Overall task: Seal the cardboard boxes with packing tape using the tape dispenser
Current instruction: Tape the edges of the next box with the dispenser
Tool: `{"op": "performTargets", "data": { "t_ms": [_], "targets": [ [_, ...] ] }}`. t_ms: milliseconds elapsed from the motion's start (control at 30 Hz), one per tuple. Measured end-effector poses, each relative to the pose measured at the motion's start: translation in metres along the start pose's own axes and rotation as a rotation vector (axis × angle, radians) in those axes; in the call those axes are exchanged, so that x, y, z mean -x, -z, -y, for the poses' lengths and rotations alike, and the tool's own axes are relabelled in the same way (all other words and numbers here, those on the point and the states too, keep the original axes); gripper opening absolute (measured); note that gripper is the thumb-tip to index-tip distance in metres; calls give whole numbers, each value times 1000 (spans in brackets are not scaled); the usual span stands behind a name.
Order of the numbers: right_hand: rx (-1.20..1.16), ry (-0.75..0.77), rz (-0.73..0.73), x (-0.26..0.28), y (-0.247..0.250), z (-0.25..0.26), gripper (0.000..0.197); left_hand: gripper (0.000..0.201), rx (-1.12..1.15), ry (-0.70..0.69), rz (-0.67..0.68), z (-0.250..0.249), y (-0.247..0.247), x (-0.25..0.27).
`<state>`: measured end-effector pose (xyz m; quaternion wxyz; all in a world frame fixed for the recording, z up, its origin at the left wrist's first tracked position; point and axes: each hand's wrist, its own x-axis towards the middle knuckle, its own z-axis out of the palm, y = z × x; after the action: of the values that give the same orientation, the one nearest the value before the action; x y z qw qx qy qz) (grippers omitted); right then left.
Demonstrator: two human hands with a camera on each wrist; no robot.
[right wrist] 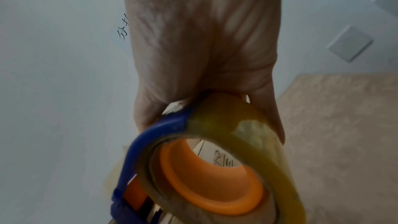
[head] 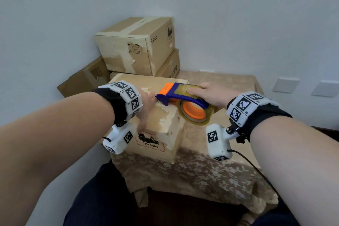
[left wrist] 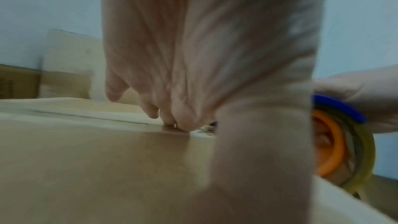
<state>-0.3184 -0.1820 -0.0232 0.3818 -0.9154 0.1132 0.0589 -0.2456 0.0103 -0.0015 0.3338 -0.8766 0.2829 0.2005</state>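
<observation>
A worn cardboard box with a "UN 3481" label stands on the table in front of me. My left hand presses its fingertips onto the box top beside the seam, and the thumb hangs down the near side. My right hand grips the blue and orange tape dispenser from above, its orange front end at the box top just right of the left fingers. The clear tape roll on its orange hub hangs past the box's right edge. My right hand wraps the dispenser's blue frame.
Two sealed boxes are stacked against the wall behind, and another box lies to their left. The table carries a beige patterned cloth. Wall plates sit at the right. A black cable trails from the right wrist camera.
</observation>
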Motion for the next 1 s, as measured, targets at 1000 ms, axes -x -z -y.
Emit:
{"op": "performTargets", "data": {
  "t_ms": [1000],
  "targets": [
    [-243, 75, -15, 27, 31, -80, 38, 83, 641, 172, -160, -47, -30, -2]
  ]
}}
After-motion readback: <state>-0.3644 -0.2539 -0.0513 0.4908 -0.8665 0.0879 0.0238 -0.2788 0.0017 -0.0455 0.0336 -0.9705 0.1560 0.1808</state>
